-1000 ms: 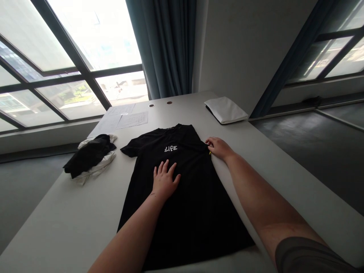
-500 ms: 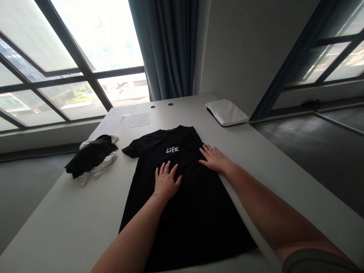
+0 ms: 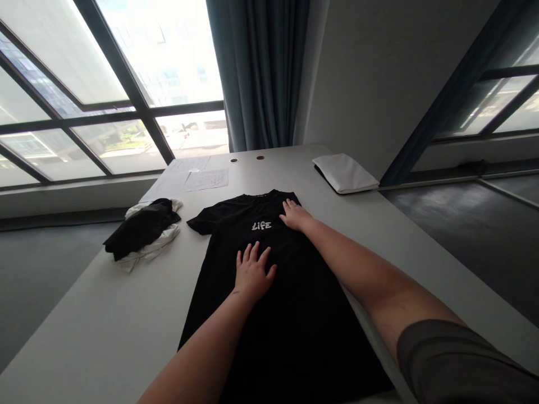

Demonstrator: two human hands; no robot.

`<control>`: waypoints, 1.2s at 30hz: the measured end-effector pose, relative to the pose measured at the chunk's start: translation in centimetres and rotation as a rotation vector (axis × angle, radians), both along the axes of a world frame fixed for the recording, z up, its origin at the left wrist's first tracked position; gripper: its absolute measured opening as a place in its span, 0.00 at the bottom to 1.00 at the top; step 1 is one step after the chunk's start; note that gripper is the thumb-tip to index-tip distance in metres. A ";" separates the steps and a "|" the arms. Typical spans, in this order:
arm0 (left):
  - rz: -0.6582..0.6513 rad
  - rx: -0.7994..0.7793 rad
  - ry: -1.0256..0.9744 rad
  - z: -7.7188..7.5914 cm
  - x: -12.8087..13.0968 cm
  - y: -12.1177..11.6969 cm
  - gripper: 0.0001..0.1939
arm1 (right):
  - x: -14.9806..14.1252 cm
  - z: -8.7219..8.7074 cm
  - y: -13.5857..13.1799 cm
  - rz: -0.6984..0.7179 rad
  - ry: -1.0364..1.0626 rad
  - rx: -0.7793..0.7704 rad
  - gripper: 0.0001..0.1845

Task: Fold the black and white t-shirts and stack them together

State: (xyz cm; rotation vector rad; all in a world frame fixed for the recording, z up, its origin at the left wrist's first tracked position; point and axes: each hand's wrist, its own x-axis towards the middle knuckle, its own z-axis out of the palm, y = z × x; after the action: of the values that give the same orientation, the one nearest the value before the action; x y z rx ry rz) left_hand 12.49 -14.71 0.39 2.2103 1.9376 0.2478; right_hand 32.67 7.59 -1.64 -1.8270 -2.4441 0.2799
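A black T-shirt [image 3: 295, 314] with white lettering on its chest lies spread out on the white table [image 3: 105, 325], its collar toward the far end. My left hand [image 3: 254, 272] rests flat on the middle of the shirt, just below the lettering, fingers spread. Farther up, my right hand [image 3: 296, 215] lies with fingers stretched on the shirt's upper right part, by the shoulder. The sleeve on that side is partly hidden by the hand or folded in; I cannot tell which. The left sleeve sticks out sideways.
A crumpled pile of black and white cloth [image 3: 145, 230] lies on the table's left side. Printed papers [image 3: 206, 179] are behind it. A folded white cloth [image 3: 346, 173] with a dark underside sits at the far right edge. A blue curtain [image 3: 265, 73] hangs beyond.
My right hand has slid up the shirt from its right edge toward the shoulder. My left hand stays on the shirt's middle. The view has shifted slightly.
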 end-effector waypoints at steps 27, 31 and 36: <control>0.007 -0.008 -0.074 -0.3 0.0 0.2 0.31 | -9.3 0.2 5.5 0.087 -0.029 0.022 0.36; -0.006 -0.015 -0.098 -0.3 -0.1 0.2 0.31 | -12.5 -0.8 4.8 0.113 -0.020 -0.040 0.38; -0.008 -0.023 -0.124 -0.2 -0.1 0.1 0.32 | -12.6 -0.7 6.1 0.040 -0.052 -0.090 0.38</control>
State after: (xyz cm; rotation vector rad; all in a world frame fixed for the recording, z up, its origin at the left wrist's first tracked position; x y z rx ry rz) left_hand 12.38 -14.60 0.17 2.1340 1.8568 0.3504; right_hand 20.03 13.69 -2.37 -1.8439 -2.5450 0.3549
